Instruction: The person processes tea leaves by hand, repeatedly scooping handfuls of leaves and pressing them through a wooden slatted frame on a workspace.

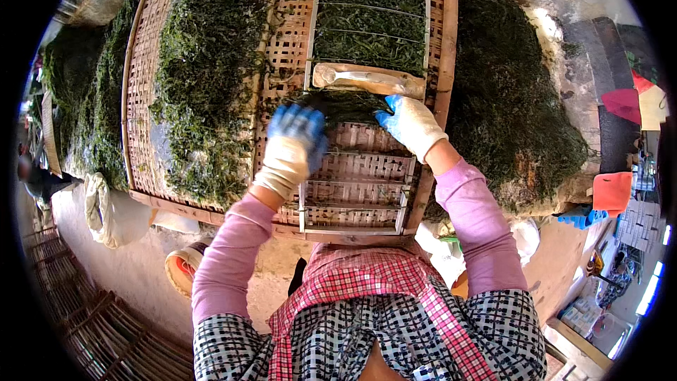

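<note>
My left hand [296, 137], in a white glove with blue fingers, is blurred at the left side of a narrow metal frame [404, 211]. My right hand [412, 124], gloved alike, reaches in from the other side. Its fingertips touch the right end of a dark strip of seaweed-like greens [351, 106]. Whether either hand grips the strip is unclear. Just beyond it, a wooden block with a pale handle [370, 78] lies across the frame. Farther up, flattened greens [370, 26] fill the frame between thin crosswires. Nearer me, woven bamboo slats [365, 166] show through it.
A loose heap of greens [211, 74] lies left on the woven bamboo panel [288, 26]. Larger piles flank it at right [508, 84] and far left [111, 95]. A round bucket [185, 267] stands on the floor at lower left. A person [39, 177] is at the far left.
</note>
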The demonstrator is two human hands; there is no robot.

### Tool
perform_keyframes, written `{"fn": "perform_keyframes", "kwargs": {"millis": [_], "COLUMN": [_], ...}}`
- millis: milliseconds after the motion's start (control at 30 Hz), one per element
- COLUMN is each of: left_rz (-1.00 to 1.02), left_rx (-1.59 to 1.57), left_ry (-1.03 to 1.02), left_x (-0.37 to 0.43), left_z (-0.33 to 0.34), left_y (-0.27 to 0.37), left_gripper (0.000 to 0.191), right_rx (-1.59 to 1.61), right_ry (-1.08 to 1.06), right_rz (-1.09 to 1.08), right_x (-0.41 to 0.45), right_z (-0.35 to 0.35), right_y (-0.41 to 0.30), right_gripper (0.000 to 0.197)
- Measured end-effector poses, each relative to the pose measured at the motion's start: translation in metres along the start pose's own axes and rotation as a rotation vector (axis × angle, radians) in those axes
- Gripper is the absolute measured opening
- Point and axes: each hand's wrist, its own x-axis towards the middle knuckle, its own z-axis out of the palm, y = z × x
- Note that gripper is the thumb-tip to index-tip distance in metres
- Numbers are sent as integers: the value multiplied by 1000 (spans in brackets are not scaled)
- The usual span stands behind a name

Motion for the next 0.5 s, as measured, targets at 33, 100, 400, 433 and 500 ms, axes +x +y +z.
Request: {"fn": "perform_keyframes", "kwargs": {"millis": [33,100,400,433,500], "left_rz": [115,-20,-28,-34,-45], "left_rx": [33,-96,-53,-36,-9], "left_ry": [78,17,48,38,21], "left_x": [-1,2,14,14,15], "left_z": [18,31,31,33,37], "left_y": [12,25,33,34,35], "left_gripper": [56,64,64,62,59], "right_rx": [-50,-119,-243,-338,-344], "right_ry": [27,60,121,19,-15], "right_rz": [-9,20,70,177,219], "right_x": [-1,-14,-25,-24,-26], "right_z": [-1,-17,-31,-37,-43], "right_y": [6,7,39,42,56], "right_gripper": [40,41,20,20,19]}}
